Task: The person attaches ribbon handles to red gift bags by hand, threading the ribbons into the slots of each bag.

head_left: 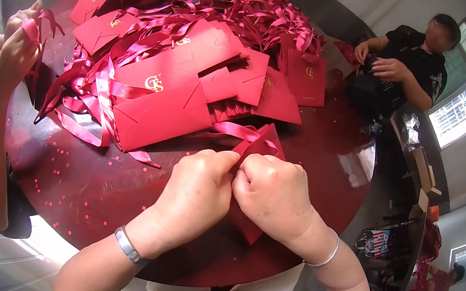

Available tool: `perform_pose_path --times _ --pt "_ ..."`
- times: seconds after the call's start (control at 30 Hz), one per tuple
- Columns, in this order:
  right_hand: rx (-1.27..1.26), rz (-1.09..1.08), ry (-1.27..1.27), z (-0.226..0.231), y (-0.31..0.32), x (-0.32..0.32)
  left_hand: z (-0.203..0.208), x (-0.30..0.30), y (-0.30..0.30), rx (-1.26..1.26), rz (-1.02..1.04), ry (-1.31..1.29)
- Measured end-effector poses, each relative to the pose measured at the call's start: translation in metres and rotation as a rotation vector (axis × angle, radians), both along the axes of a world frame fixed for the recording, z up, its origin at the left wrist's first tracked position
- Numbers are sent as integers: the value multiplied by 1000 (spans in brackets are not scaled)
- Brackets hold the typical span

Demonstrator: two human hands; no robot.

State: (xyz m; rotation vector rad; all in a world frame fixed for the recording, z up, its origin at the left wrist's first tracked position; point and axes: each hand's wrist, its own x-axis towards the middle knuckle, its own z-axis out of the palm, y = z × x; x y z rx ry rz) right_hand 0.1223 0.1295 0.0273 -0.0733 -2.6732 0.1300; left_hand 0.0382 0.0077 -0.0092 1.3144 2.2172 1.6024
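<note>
My left hand (197, 185) and my right hand (274, 196) are close together near the front of the round table. Both are closed, fingertips pinching the top of a small red paper gift bag (248, 228). A pink-red ribbon (234, 129) loops out beyond my fingers. My knuckles hide the spot where the fingertips meet. Just past my hands lies a large red bag (171, 112) with a gold emblem, flat on top of other bags. A heap of finished-looking ribbons (265, 16) covers the bags at the back.
Small red paper dots (66, 180) are scattered over the dark red tabletop (113, 212). At the left, another person's hands (21, 42) hold a ribboned bag. A person in black (407, 63) works at the far right. Cardboard boxes (421, 169) stand beyond the table's right edge.
</note>
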Motion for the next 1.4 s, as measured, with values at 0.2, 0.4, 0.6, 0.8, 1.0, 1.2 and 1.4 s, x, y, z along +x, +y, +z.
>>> perform_pose_path --times 0.2,0.4,0.6,0.8,1.0,1.2,1.4 --pt "240 -2 16 -4 -3 4 4 -3 -1 15 -30 -3" --pt "-944 -177 -284 13 13 0 10 0 -4 -16 -69 33" --pt "-287 -32 1 30 4 11 11 -7 -7 19 -105 13" --pt "-180 265 -47 16 42 2 17 -8 -9 11 -192 -82" --pt "-87 322 1 17 35 17 16 -21 -8 -109 -337 -351" --pt "-17 310 0 14 26 26 14 -27 -11 -156 -521 -100" --pt "-1 292 -224 18 34 29 15 -20 -11 -199 -223 313"
